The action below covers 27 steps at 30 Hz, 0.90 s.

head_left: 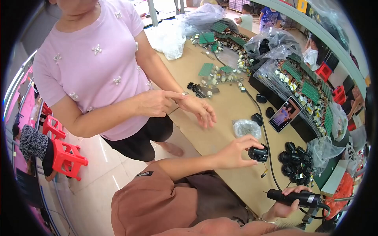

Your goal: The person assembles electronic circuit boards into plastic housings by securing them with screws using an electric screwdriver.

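Observation:
My left hand (239, 152) pinches a small black plastic housing (258, 153) between thumb and fingers, above the brown tabletop. A short thin wire with a small connector (264, 173) hangs below it. In my right hand (286, 206) lies a black electric screwdriver (293, 198), its thin bit pointing left and its cord leaving at the right end. The bit is apart from the housing. Beyond my right hand a cluster of similar black housings (293, 163) lies on the table. A clear plastic bag (247, 129) sits just beyond my left hand.
A person in a pink top (102, 70) stands at the left, one hand touching the other wrist. A lit phone (286, 114) leans against a black bin (271, 94) of small motors and green boards. A black cable (264, 129) crosses the table (197, 137). Red stools (67, 157) stand left.

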### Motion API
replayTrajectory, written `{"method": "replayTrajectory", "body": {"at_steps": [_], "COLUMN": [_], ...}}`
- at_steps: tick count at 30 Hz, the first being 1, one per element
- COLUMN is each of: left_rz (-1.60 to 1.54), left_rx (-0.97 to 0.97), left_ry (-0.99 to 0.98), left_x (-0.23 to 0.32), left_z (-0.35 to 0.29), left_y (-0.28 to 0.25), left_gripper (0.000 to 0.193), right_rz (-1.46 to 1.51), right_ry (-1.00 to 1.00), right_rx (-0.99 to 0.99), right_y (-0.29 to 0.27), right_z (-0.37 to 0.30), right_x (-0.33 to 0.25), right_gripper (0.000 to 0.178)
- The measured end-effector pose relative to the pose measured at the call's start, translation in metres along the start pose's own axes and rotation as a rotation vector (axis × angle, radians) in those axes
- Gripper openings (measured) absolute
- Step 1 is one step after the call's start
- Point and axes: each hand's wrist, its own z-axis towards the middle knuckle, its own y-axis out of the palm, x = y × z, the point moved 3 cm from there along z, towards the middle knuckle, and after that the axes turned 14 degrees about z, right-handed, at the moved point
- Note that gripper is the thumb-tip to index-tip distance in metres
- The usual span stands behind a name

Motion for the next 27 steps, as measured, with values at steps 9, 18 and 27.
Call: {"method": "replayTrajectory", "body": {"at_steps": [9, 18, 27], "left_rz": [0.047, 0.069, 0.087], "left_rx": [0.021, 0.031, 0.058], "left_ry": [-0.01, -0.037, -0.031], "left_x": [0.003, 0.005, 0.007], "left_z": [0.002, -0.001, -0.006], "left_y": [-0.008, -0.009, -0.014], "left_gripper": [0.046, 0.048, 0.049], "right_rz": [0.01, 0.018, 0.032], "right_ry": [-0.053, -0.082, -0.022], "right_rx": [0.026, 0.002, 0.03], "right_y": [0.002, -0.005, -0.002], "right_z": [-0.003, -0.001, -0.003], "right_x": [0.004, 0.005, 0.01], "right_gripper": [0.061, 0.059, 0.059]}}
